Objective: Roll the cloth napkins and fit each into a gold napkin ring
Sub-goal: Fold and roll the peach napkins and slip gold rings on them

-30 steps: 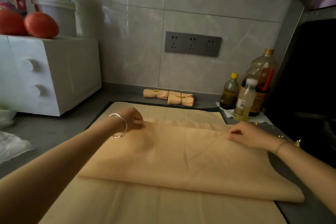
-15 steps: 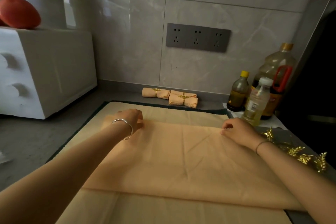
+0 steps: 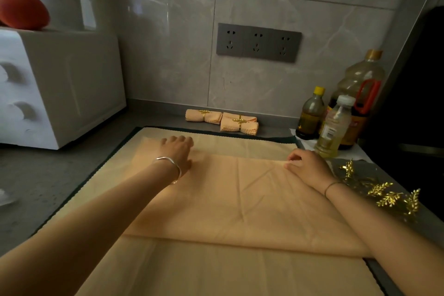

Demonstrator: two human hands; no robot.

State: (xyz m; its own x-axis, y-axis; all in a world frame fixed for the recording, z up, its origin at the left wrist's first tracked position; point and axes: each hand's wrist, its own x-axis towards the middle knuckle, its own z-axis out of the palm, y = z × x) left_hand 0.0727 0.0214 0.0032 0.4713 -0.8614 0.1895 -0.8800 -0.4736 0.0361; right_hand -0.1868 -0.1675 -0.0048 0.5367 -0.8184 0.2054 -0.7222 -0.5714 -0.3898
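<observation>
Head view: a smooth peach woven cloth napkin point(image 3: 240, 199), folded over into a broad, faintly creased band, lies in the middle of the grey bench point(image 3: 48, 187). It lies on a flat peach cloth sheet point(image 3: 216, 271) edged by a dark scalloped mat point(image 3: 120, 149). The left hand point(image 3: 177, 151), with a thin silver bangle point(image 3: 171, 167) on its wrist, rests on the napkin's corner at 10 o'clock, fingers bent down. Whether its grip holds the cloth or only presses it, I cannot tell. The right hand point(image 3: 310, 168) sits at the corner at 2 o'clock, thumb and forefinger pinching the fold's edge. At 12 o'clock, against the glossy tiled wall point(image 3: 168, 55), two rolled peach napkins point(image 3: 237, 124) lie touching, each banded by a gold leaf ring point(image 3: 203, 113). At 3 o'clock, loose gold leaf-shaped napkin rings point(image 3: 384, 196) are scattered on the bench, just beside the right wrist.
</observation>
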